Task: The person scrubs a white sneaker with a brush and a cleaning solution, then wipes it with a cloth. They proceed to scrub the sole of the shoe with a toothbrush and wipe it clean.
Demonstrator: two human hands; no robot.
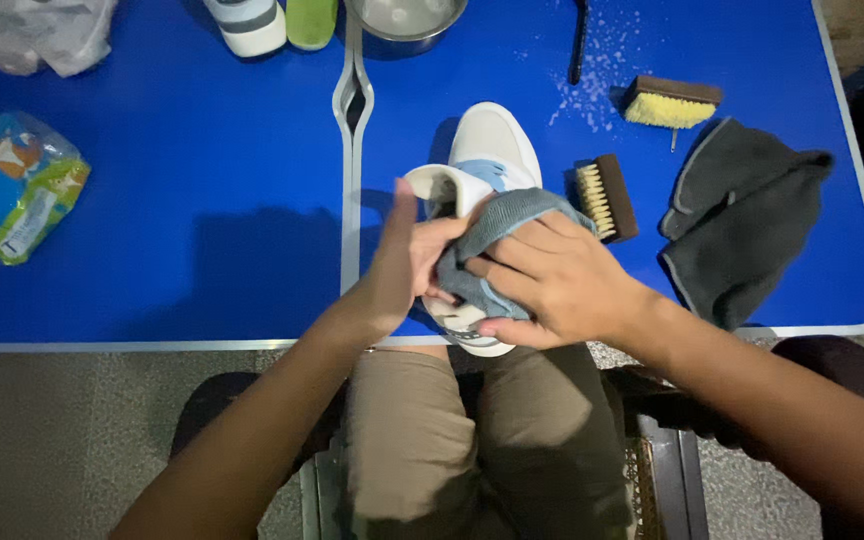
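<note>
A white and light-blue sneaker [492,145] lies on the blue table [202,220], its heel toward me at the table's near edge. My left hand [407,260] grips the sneaker's side near the heel collar. My right hand [552,285] presses a grey-blue cloth [502,225] against the sneaker's heel, fingers spread over the cloth. The cloth hides most of the heel.
Right of the sneaker lie a small brown brush [607,197], a yellow-bristled brush [670,103] and a dark grey cloth [742,220]. A metal bowl [407,25], another sneaker [247,22] and a green object [312,20] sit at the far edge. Plastic packets [12,185] lie at left.
</note>
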